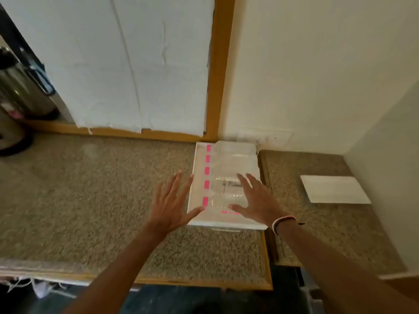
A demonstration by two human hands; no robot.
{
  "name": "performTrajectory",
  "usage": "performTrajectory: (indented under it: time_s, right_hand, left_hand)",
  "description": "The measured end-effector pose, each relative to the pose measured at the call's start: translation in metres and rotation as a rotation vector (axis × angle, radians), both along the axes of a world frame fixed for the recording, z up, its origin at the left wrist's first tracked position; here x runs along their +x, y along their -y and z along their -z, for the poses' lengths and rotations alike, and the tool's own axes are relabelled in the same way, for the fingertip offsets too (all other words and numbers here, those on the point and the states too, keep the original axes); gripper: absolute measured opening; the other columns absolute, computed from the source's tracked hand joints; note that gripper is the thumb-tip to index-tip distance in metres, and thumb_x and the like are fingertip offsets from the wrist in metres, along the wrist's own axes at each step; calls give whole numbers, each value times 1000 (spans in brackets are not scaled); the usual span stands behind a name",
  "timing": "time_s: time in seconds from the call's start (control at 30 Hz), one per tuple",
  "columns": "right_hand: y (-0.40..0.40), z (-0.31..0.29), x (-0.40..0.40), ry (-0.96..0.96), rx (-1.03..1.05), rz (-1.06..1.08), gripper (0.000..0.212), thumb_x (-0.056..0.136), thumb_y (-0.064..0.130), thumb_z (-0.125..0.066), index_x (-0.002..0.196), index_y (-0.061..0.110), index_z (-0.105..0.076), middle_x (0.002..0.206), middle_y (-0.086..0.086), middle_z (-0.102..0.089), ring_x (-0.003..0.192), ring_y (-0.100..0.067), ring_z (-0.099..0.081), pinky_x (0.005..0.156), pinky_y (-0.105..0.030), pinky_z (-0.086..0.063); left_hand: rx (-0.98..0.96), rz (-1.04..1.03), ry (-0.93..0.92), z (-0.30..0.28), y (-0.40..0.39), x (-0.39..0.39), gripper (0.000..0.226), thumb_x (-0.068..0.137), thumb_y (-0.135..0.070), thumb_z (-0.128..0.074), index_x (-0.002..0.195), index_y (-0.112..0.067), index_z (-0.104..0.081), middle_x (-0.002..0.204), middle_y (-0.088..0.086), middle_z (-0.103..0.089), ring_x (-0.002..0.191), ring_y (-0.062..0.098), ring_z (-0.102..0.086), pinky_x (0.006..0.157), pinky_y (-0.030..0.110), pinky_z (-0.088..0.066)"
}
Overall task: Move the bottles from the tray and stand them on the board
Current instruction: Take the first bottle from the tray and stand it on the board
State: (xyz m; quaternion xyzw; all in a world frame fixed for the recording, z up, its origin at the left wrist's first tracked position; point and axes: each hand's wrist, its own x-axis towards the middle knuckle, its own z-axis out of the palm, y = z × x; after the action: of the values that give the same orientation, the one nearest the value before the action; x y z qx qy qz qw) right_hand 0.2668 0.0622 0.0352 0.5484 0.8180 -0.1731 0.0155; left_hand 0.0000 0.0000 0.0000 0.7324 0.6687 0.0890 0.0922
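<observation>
A white tray [196,177] sits on the speckled counter against the wall. Several clear plastic bottles [226,185] lie on their sides in it, their pink caps lined up along the tray's left side. To the right, on a lower counter section, lies a white board [333,189] with nothing on it. My left hand [171,206] hovers open at the tray's left edge, fingers spread. Over the near right part of the tray, above the bottles, my right hand [257,200] is spread open too. Neither hand holds anything.
A steel urn with a black base [18,94] stands at the far left. Behind the counter is a wood-framed panel covered in white paper [136,64]. A wall [385,155] closes in the right side past the board. The counter's front edge [158,282] runs below my arms.
</observation>
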Motion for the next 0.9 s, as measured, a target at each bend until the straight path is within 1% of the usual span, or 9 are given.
performTrajectory:
  time_s: [0.13, 0.23, 0.37, 0.47, 0.57, 0.67, 0.77, 0.83, 0.9]
  right_hand:
    - [12, 33, -23, 95, 116, -132, 79, 87, 58, -69, 150, 17, -46, 156, -20, -37, 146, -38, -37, 120, -45, -35]
    - [10, 47, -44, 137, 249, -188, 69, 77, 52, -80, 133, 14, -62, 132, -21, -58, 124, -40, -56, 106, -47, -49]
    - [8, 56, -74, 228, 293, -198, 56, 75, 55, -78, 115, 16, -69, 119, -12, -63, 113, -35, -59, 100, -51, -45]
    - [8, 61, -89, 247, 306, -189, 41, 85, 47, -71, 106, 13, -72, 114, -9, -63, 112, -33, -57, 97, -50, -42]
    - [11, 57, -94, 245, 335, -207, 34, 93, 42, -64, 108, 13, -73, 117, -5, -66, 117, -29, -57, 100, -50, -41]
    - [19, 41, -81, 129, 406, -151, 31, 94, 41, -69, 111, 15, -72, 115, -4, -71, 115, -29, -64, 99, -48, -47]
    - [26, 25, -60, -122, 495, -38, 36, 88, 33, -79, 112, 7, -72, 113, -10, -74, 110, -33, -69, 94, -49, -56]
    - [28, 14, -43, -281, 490, 65, 40, 93, 32, -73, 119, 2, -68, 117, -13, -72, 112, -32, -68, 96, -45, -56]
    - [26, 5, -27, -460, 427, 193, 42, 99, 38, -60, 122, 4, -64, 117, -11, -69, 109, -25, -64, 95, -32, -51]
  left_hand:
    - [-106, 28, -37, 47, 17, -13, 102, 83, -89, -19, 157, -19, -30, 160, 22, -36, 147, 41, -37, 115, 71, -31]
    - [-126, 48, -47, 68, 23, -16, 104, 81, -90, -23, 155, -18, -35, 160, 21, -37, 148, 39, -37, 115, 71, -29]
    - [-132, 49, -29, 81, 19, -21, 105, 80, -92, -25, 158, -22, -25, 166, 18, -25, 154, 32, -22, 121, 68, -18]
    - [-125, 47, -5, 84, 16, -23, 106, 79, -93, -30, 158, -22, -27, 165, 17, -28, 154, 31, -25, 121, 68, -19]
    - [-99, 38, 18, 86, 16, -25, 106, 79, -92, -34, 158, -22, -25, 166, 16, -27, 154, 29, -25, 122, 66, -18]
    - [-78, 27, 15, 88, 16, -24, 105, 80, -90, -34, 159, -22, -23, 166, 15, -26, 154, 28, -26, 122, 65, -18]
    - [-63, 3, 19, 87, 17, -22, 105, 81, -91, -27, 160, -21, -19, 168, 15, -21, 155, 31, -22, 122, 67, -17]
    - [-50, -24, 51, 78, 11, -12, 107, 80, -91, -20, 160, -21, -19, 167, 16, -22, 155, 34, -20, 121, 69, -17]
    - [-10, -16, 72, 65, 2, 3, 108, 80, -92, -17, 158, -18, -24, 166, 19, -26, 153, 38, -24, 119, 72, -21]
